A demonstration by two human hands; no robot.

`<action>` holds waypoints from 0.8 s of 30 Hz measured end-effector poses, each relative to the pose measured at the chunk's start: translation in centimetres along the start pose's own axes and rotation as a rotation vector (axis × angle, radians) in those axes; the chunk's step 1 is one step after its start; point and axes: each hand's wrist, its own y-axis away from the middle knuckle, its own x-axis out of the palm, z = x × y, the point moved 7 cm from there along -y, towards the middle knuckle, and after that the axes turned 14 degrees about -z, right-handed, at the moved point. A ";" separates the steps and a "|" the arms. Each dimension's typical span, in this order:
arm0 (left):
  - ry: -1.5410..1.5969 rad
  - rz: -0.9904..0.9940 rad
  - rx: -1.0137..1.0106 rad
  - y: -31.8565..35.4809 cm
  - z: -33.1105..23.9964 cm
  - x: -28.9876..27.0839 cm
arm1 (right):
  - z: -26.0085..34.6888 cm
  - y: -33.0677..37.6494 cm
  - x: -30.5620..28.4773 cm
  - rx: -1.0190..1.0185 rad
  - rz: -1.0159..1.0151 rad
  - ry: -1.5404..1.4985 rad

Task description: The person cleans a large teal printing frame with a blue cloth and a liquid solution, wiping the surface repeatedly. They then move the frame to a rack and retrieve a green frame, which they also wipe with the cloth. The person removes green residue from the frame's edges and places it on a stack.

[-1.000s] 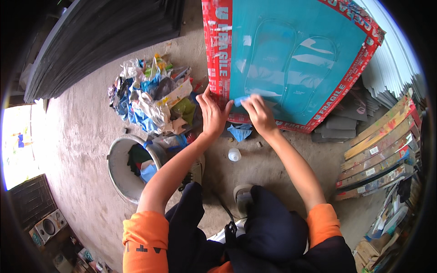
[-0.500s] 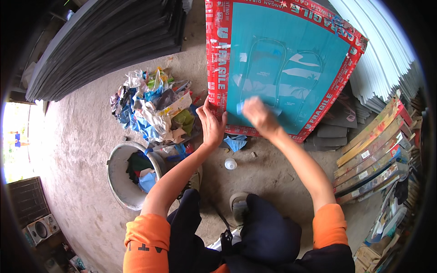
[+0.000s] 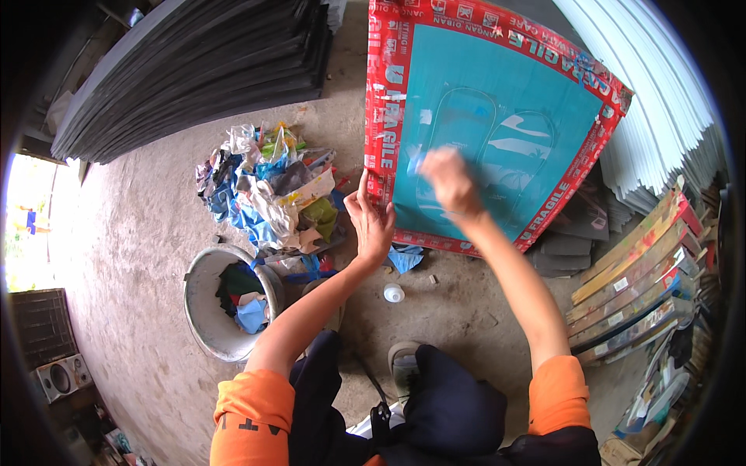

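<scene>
A teal screen-printing frame (image 3: 474,62), bordered with red printed tape, leans tilted in front of me. Two pale sandal-sole outlines show on its mesh. My left hand (image 3: 371,227) grips its lower left edge, with the index finger stretched up along the tape. On the teal face, near the left sole outline, my right hand (image 3: 452,185) is closed and smeared by motion. A pale blue cloth (image 3: 415,161) pokes out at its fingers, mostly hidden. Below the frame, a blue scrap of cloth (image 3: 406,258) and a small white bottle (image 3: 394,293) are on the concrete floor.
Left of the frame lies a heap of colourful rags (image 3: 268,186). A bucket (image 3: 194,314) with cloths inside stands nearer me. Dark sheets (image 3: 210,70) are stacked far left, white sheets (image 3: 653,93) far right. Wooden-handled squeegees (image 3: 629,279) line the right side.
My right hand has moved up and slightly left across the teal face, with the cloth. The left hand stays at the frame's edge. The whole view has shifted slightly.
</scene>
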 end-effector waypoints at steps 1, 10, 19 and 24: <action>-0.001 0.015 0.022 0.0 -0.3 0.4 | 2.1 4.7 1.5 -0.165 0.176 0.045; -0.119 0.035 0.029 0.5 0.0 0.6 | -6.7 -5.0 -7.3 -0.002 -0.149 0.189; -0.127 0.018 0.090 0.5 -0.5 1.4 | 0.2 11.4 -3.0 -0.213 0.248 -0.055; -0.164 0.013 0.098 0.4 0.3 0.4 | -6.1 -2.2 -5.8 -0.042 -0.112 0.144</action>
